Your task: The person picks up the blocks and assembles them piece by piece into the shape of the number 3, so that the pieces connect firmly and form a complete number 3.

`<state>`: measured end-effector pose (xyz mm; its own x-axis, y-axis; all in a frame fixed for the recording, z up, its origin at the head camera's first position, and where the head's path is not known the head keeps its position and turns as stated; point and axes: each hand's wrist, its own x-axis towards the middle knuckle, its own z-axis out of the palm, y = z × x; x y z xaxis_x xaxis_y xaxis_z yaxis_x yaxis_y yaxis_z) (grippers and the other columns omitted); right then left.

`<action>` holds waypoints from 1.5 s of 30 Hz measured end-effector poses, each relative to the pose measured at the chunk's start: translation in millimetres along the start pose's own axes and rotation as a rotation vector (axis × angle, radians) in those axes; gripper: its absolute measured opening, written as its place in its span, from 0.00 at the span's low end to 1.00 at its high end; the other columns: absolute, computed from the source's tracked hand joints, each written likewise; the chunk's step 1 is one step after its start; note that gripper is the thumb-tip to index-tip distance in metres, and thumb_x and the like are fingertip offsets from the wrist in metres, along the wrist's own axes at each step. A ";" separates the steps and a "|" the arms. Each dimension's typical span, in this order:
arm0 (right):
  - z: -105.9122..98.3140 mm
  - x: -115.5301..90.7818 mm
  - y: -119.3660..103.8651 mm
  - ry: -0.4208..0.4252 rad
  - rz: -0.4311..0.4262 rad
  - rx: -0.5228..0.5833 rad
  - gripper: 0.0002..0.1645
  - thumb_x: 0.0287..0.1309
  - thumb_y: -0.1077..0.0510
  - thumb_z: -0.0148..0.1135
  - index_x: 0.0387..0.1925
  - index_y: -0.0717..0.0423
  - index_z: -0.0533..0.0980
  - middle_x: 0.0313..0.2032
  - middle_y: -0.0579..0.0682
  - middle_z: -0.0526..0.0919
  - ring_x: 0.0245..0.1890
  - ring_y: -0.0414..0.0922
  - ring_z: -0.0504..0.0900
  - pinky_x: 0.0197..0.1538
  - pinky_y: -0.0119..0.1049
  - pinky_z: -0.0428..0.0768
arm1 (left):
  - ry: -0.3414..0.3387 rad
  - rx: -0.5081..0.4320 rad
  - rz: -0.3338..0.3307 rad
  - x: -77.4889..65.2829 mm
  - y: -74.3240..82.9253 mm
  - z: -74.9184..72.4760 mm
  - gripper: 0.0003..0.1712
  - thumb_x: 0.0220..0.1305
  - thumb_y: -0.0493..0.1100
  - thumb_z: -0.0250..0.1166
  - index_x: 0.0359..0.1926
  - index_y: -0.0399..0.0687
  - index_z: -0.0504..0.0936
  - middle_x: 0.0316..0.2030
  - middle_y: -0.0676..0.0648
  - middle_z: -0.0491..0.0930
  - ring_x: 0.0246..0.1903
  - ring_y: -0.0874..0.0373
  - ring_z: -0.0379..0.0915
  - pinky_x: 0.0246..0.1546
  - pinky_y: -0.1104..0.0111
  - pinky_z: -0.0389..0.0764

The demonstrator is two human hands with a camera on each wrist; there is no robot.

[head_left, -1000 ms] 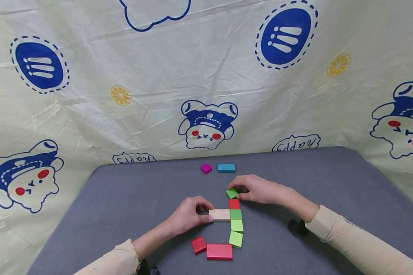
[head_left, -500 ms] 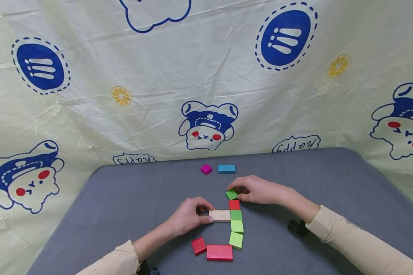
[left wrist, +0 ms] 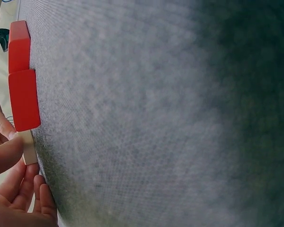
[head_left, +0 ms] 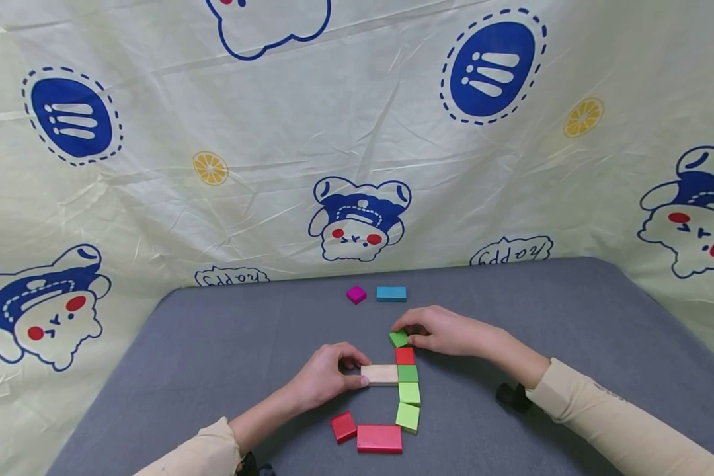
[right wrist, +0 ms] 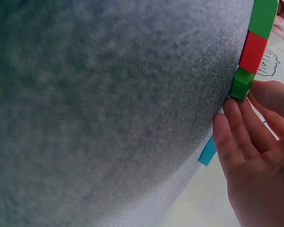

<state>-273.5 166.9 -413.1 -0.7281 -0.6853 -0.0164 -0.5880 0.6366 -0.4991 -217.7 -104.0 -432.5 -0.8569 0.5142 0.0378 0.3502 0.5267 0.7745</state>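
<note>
Between thumb and fingers my left hand (head_left: 327, 373) pinches the left end of a plain wooden block (head_left: 382, 375). The wooden block's right end meets a dark green block (head_left: 407, 373) in an upright column. Above that sits a small red block (head_left: 404, 356), with two light green blocks (head_left: 409, 393) below. At the column's top my right hand (head_left: 443, 330) pinches a green block (head_left: 398, 338), turned askew against the red one. In the right wrist view the pinched green block (right wrist: 242, 84) touches the red block (right wrist: 253, 52).
A long red block (head_left: 379, 439) lies near the column's lower end, a smaller tilted red block (head_left: 344, 427) at its left. Farther back are a magenta block (head_left: 356, 295) and a blue block (head_left: 391, 294). A printed curtain (head_left: 262, 198) hangs behind the grey table (head_left: 244, 344).
The pinched green block has shifted very slightly left with my right hand. My left hand keeps its grip on the wooden block; the whole head view has drifted slightly.
</note>
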 end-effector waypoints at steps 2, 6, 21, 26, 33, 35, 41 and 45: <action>0.4 -0.3 0.1 -0.001 0.001 0.000 0.18 0.66 0.61 0.61 0.56 0.50 0.79 0.52 0.43 0.80 0.47 0.42 0.76 0.54 0.44 0.77 | 0.000 -0.004 -0.001 -0.4 0.2 0.3 0.13 0.56 0.39 0.73 0.44 0.47 0.86 0.38 0.54 0.78 0.39 0.57 0.71 0.41 0.67 0.74; -0.3 -2.2 -0.5 0.014 -0.003 -0.002 0.18 0.66 0.61 0.60 0.57 0.51 0.79 0.52 0.44 0.80 0.48 0.43 0.76 0.54 0.45 0.76 | 0.001 -0.008 0.002 -0.8 0.5 0.6 0.13 0.56 0.39 0.73 0.44 0.47 0.86 0.38 0.54 0.78 0.40 0.57 0.71 0.41 0.67 0.74; -0.2 -34.0 -27.6 0.169 -0.001 -0.050 0.16 0.65 0.60 0.62 0.53 0.50 0.80 0.51 0.43 0.80 0.49 0.43 0.77 0.53 0.47 0.77 | 0.007 -0.005 0.015 -1.7 0.8 0.1 0.13 0.56 0.39 0.73 0.44 0.46 0.86 0.38 0.53 0.79 0.40 0.57 0.71 0.42 0.67 0.74; 7.7 -44.1 -40.0 0.154 0.010 -0.076 0.16 0.62 0.57 0.65 0.52 0.47 0.80 0.52 0.41 0.79 0.53 0.43 0.76 0.56 0.48 0.76 | 0.005 -0.008 0.012 -2.8 -0.2 0.3 0.13 0.57 0.39 0.73 0.45 0.47 0.86 0.38 0.53 0.79 0.40 0.56 0.71 0.42 0.67 0.74; 17.0 -52.6 -51.1 0.118 0.009 -0.104 0.18 0.60 0.54 0.68 0.53 0.45 0.80 0.53 0.41 0.78 0.54 0.42 0.74 0.55 0.47 0.76 | 0.004 -0.006 0.012 -2.9 -0.5 0.1 0.13 0.57 0.38 0.73 0.44 0.47 0.86 0.38 0.54 0.78 0.39 0.57 0.71 0.41 0.67 0.74; 18.9 -53.1 -52.4 0.119 0.003 -0.109 0.18 0.59 0.53 0.69 0.52 0.45 0.80 0.53 0.40 0.78 0.53 0.41 0.74 0.54 0.46 0.77 | 0.003 -0.003 0.009 -3.1 -0.3 0.1 0.13 0.57 0.39 0.73 0.44 0.47 0.86 0.38 0.54 0.78 0.40 0.57 0.71 0.41 0.67 0.74; 24.1 -54.7 -53.8 0.122 0.003 -0.115 0.17 0.58 0.52 0.70 0.50 0.43 0.81 0.51 0.37 0.78 0.51 0.39 0.74 0.52 0.43 0.78 | 0.003 -0.001 0.008 -2.9 1.0 0.3 0.13 0.57 0.38 0.73 0.44 0.46 0.86 0.38 0.53 0.79 0.40 0.56 0.71 0.42 0.67 0.74; 26.1 -55.7 -53.4 0.131 -0.007 -0.123 0.15 0.59 0.52 0.70 0.49 0.44 0.82 0.50 0.36 0.78 0.51 0.38 0.74 0.51 0.43 0.78 | 0.000 -0.001 0.010 -2.4 2.2 0.2 0.13 0.57 0.38 0.73 0.44 0.46 0.86 0.38 0.53 0.79 0.40 0.56 0.71 0.42 0.67 0.74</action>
<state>-192.4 161.9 -408.1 -0.7586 -0.6432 0.1040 -0.6263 0.6758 -0.3885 -214.8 -104.0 -431.0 -0.8533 0.5195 0.0456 0.3583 0.5205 0.7750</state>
